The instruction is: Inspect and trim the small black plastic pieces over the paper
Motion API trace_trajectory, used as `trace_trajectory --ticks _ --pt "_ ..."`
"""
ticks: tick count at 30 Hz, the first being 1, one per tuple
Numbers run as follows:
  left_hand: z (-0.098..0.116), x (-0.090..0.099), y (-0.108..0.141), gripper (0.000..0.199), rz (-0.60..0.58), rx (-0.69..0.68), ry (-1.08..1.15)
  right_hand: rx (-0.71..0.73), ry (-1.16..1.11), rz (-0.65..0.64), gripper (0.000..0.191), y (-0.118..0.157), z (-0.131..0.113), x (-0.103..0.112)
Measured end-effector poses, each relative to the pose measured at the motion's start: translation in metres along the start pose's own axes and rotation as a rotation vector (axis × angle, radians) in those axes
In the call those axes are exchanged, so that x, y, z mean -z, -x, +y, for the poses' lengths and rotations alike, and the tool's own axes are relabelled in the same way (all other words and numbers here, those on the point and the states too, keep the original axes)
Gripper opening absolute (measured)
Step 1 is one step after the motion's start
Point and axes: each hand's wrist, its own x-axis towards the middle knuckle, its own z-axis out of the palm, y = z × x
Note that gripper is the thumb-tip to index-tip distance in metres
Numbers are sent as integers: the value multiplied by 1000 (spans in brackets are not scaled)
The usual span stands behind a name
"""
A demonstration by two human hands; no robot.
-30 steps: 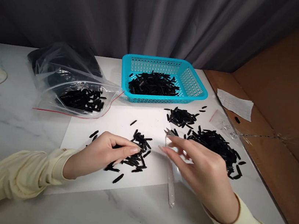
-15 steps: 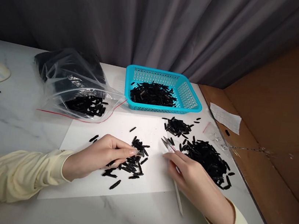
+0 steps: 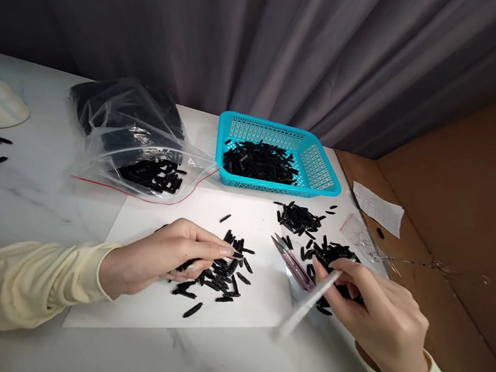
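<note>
My left hand is closed over the white paper, pinching a small narrow black piece between thumb and index finger. Just under and beside it lies a loose group of similar black pieces. My right hand is closed around a slim white stick, whose lower end is smeared by motion and points down to the left. Left of that hand, thread snips with a pinkish body lie with their blades toward the upper left.
A blue basket at the back holds many black pieces. Left of it lies an open zip bag of more. Two heaps, a smaller and a larger, lie at right. A brown panel bounds the right side.
My right hand has let go of the snips, moved right and picked up the white stick that lay on the table. My left hand still pinches a black piece. The view has shifted slightly.
</note>
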Motion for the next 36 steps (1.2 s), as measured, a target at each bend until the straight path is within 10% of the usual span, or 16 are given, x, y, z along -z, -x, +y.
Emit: trace_trajectory --ticks 3,10,24,36 --pt "1 0 1 35 -2 9 8 -139 -228 -84 16 -2 -13 -2" --pt "6 -3 4 41 -39 4 13 -647 -906 -800 35 -17 -28 -8" --pt "6 -3 6 45 -20 -74 -148 -494 -652 -820 22 -29 -17 -11" --pt "8 1 4 34 -19 -145 -462 -261 -831 -563 5 -52 -53 11"
